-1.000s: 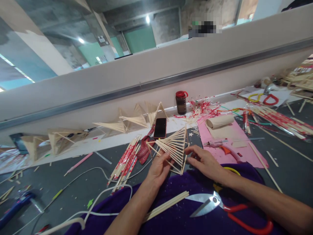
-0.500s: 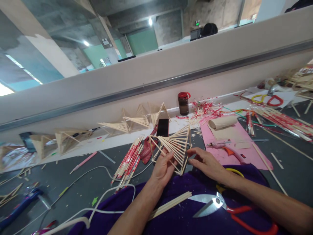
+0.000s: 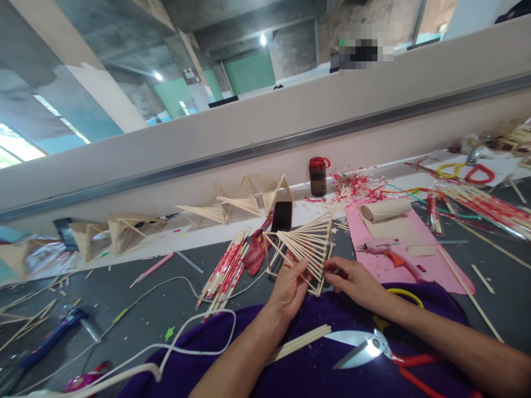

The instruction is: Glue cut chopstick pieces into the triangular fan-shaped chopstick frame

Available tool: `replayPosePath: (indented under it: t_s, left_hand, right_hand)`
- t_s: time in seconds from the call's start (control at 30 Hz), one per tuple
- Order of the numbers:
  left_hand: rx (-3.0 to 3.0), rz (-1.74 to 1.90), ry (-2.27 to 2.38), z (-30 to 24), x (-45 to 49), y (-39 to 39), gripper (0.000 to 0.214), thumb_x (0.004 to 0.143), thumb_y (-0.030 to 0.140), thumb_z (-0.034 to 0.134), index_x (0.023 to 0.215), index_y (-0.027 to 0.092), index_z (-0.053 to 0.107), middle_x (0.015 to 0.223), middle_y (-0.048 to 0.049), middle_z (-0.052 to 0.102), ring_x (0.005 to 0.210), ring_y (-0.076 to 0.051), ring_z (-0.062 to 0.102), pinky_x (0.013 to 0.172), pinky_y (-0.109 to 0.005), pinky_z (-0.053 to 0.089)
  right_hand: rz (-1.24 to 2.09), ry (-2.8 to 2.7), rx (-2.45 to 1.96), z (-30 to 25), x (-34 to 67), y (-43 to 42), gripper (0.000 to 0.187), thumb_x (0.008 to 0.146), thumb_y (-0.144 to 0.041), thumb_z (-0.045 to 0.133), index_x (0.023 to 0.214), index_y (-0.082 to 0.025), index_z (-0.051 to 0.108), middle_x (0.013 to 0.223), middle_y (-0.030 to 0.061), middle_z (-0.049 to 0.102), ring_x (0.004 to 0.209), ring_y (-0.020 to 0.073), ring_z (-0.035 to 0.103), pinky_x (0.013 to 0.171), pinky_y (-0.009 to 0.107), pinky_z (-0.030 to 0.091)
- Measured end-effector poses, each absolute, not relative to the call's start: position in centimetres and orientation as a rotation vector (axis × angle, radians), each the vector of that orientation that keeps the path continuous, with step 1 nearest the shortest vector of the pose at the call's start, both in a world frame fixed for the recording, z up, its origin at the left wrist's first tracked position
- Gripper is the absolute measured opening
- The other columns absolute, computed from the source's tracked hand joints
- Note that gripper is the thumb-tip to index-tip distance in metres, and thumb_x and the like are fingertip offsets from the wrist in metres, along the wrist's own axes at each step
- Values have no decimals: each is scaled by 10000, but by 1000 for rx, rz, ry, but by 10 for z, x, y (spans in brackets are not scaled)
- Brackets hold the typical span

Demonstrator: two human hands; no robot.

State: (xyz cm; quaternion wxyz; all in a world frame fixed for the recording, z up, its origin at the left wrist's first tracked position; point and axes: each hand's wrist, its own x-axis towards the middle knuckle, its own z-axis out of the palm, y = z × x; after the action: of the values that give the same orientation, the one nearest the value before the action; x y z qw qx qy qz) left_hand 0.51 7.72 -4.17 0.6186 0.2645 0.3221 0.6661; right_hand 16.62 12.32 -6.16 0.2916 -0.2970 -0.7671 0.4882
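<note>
My left hand [image 3: 290, 284] is closed around the lower left of a frame of thin wooden sticks [image 3: 305, 246], whose sticks fan out in a twisted surface. My right hand [image 3: 352, 279] pinches at the frame's right edge with thumb and fingers bent together. The exact contact of those fingertips is partly hidden. Below the hands, on purple cloth [image 3: 307, 359] over my lap, lie a few loose sticks [image 3: 301, 342] and large red-handled scissors [image 3: 373, 345] with blades apart. Just behind the frame is a dark phone [image 3: 282, 215].
Several similar stick frames [image 3: 240, 204] line the wall side. Wrapped stick bundles [image 3: 224, 265] lie left of the frame. A pink glue gun [image 3: 392, 254] rests on pink paper [image 3: 452, 276]. A red-lidded bottle [image 3: 318, 178] stands behind. A white cable [image 3: 178, 348] loops at left.
My right hand has come in to the frame's right edge, and its thumb and fingers have closed there. My left hand keeps its hold. The view has shifted slightly left.
</note>
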Motion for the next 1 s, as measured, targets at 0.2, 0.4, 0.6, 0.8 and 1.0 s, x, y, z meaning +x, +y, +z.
replayPosePath:
  t_s: [0.2, 0.4, 0.6, 0.8, 1.0]
  left_hand:
    - [600, 1537, 777, -48, 10, 78, 455, 712, 123, 697, 1130, 252, 572, 1025, -17, 670, 938, -180, 633, 847, -310, 466]
    - [599, 1520, 780, -51, 11, 79, 456, 710, 118, 704, 1126, 263, 583, 1050, 1, 669, 996, -183, 617, 907, -320, 444]
    - [621, 1489, 766, -50, 11, 77, 457, 723, 115, 701, 1142, 254, 584, 1094, -20, 655, 1049, -200, 599, 941, -346, 430]
    - [619, 1489, 786, -47, 14, 72, 458, 742, 116, 684, 1163, 263, 578, 1151, -23, 642, 1032, -179, 605, 949, -328, 423]
    - [607, 1502, 788, -46, 17, 71, 570, 728, 99, 695, 1241, 286, 533, 1177, -22, 642, 1035, -178, 609, 943, -317, 427]
  right_hand:
    - [1437, -1951, -872, -69, 164, 127, 125, 832, -285, 513, 865, -187, 584, 732, -17, 613, 462, 100, 556, 481, 233, 433]
    - [1485, -1841, -917, -73, 161, 133, 107, 781, -278, 546, 809, -179, 579, 712, -25, 605, 444, 91, 547, 442, 213, 413]
    - [1510, -1761, -930, -76, 162, 141, 96, 757, -261, 548, 786, -171, 566, 659, -40, 580, 422, 81, 532, 437, 205, 409]
    - [1490, -1746, -944, -77, 164, 145, 94, 733, -258, 564, 767, -171, 580, 665, -35, 597, 428, 83, 533, 428, 204, 407]
    - [1480, -1748, -948, -78, 165, 146, 99, 732, -247, 546, 790, -176, 584, 686, -33, 602, 441, 86, 538, 442, 213, 430]
